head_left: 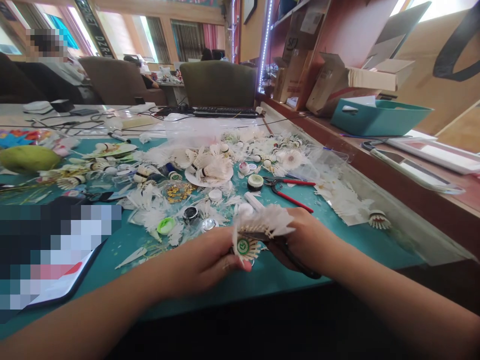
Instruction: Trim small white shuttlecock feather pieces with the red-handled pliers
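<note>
My left hand (pixel 198 262) grips the cork base (pixel 243 246) of a feather shuttlecock (pixel 262 225), which has a round green logo on its end. My right hand (pixel 300 240) holds the feathered side of the shuttlecock from the right. It also holds black-handled scissors (pixel 300 265), whose blades are partly hidden among the feathers. Both hands hover just above a teal work mat (pixel 270 280). Nearest to them lie loose white feathers (pixel 153 217) and a green-and-white disc (pixel 166 225).
Spread over the mat are feathers, a paper plate (pixel 210 180), red-handled pliers (pixel 288 190), small round caps and several shuttlecocks. A green pomelo (pixel 28 159) sits at the left. A keyboard (pixel 225 112), a teal bin (pixel 378 117) and cardboard boxes (pixel 337 85) stand beyond.
</note>
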`<action>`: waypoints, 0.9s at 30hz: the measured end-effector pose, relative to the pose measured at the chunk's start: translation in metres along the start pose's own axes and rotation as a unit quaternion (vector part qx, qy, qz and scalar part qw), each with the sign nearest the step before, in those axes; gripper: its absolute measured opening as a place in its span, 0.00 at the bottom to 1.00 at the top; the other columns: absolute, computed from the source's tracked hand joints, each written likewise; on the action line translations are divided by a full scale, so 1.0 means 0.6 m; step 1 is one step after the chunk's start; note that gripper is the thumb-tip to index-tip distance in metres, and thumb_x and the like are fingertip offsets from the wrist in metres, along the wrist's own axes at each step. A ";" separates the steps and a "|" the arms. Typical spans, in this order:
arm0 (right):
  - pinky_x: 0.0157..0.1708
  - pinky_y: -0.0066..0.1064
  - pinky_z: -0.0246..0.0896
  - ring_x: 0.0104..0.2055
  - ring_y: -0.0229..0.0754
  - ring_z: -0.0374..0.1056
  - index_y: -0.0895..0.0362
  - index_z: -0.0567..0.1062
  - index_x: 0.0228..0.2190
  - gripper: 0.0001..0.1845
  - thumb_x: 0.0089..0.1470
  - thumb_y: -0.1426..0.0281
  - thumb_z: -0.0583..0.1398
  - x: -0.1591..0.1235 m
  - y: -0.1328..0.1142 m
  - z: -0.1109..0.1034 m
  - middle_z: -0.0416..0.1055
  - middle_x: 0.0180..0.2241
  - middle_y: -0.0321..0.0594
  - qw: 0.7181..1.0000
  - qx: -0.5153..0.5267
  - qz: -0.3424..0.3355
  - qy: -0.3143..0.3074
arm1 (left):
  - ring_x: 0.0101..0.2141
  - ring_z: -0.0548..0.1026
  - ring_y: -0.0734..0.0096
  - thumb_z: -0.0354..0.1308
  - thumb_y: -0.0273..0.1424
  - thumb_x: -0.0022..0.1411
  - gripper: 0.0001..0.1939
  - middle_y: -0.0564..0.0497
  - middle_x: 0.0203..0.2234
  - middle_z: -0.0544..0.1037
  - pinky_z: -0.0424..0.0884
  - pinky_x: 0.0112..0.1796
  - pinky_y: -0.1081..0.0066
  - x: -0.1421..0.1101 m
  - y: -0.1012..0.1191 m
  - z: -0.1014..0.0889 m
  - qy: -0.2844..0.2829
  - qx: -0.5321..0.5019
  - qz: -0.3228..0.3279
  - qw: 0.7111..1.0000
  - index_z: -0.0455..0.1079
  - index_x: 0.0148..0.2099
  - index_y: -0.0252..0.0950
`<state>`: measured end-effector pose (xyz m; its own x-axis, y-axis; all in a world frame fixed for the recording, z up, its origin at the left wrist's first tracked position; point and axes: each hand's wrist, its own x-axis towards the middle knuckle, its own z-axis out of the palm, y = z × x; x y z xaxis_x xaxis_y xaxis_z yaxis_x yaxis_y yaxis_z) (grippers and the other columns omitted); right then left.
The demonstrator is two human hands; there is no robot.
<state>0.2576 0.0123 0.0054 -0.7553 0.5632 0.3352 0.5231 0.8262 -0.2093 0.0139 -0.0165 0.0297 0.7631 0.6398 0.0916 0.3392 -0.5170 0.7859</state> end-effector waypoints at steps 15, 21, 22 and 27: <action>0.36 0.34 0.65 0.34 0.45 0.73 0.55 0.78 0.46 0.13 0.63 0.70 0.57 0.003 -0.007 -0.020 0.79 0.32 0.43 0.995 0.065 -0.075 -0.005 | 0.36 0.72 0.66 0.55 0.37 0.71 0.13 0.54 0.27 0.72 0.68 0.38 0.73 -0.001 0.010 -0.008 -0.061 -0.082 -0.037 0.994 0.66 0.33 0.38; 0.30 0.35 0.61 0.29 0.47 0.73 0.56 0.78 0.43 0.16 0.54 0.76 0.57 -0.002 0.006 -0.013 0.79 0.28 0.43 0.998 -0.001 -0.062 0.009 | 0.24 0.63 0.74 0.56 0.46 0.72 0.19 0.57 0.24 0.64 0.59 0.26 0.75 -0.003 0.007 -0.009 -0.118 -0.238 -0.107 0.958 0.63 0.33 0.38; 0.30 0.35 0.61 0.29 0.47 0.73 0.56 0.78 0.42 0.15 0.54 0.76 0.57 -0.002 0.007 -0.013 0.79 0.28 0.43 0.998 0.001 -0.063 0.009 | 0.25 0.63 0.75 0.56 0.48 0.72 0.21 0.57 0.25 0.65 0.59 0.26 0.75 -0.004 0.005 -0.008 -0.115 -0.255 -0.108 0.954 0.64 0.34 0.38; 0.34 0.35 0.66 0.34 0.48 0.75 0.55 0.77 0.40 0.09 0.60 0.70 0.57 0.005 0.007 -0.014 0.80 0.33 0.44 0.997 -0.004 -0.059 0.055 | 0.26 0.63 0.78 0.67 0.49 0.65 0.21 0.57 0.28 0.66 0.61 0.26 0.78 0.003 -0.007 0.003 -0.021 -0.322 -0.046 0.945 0.67 0.37 0.37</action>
<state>0.2610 0.0173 0.0129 -0.7648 0.4560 0.4551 0.4364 0.8864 -0.1546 0.0148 -0.0143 0.0254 0.7723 0.6352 -0.0081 0.0092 0.0016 1.0000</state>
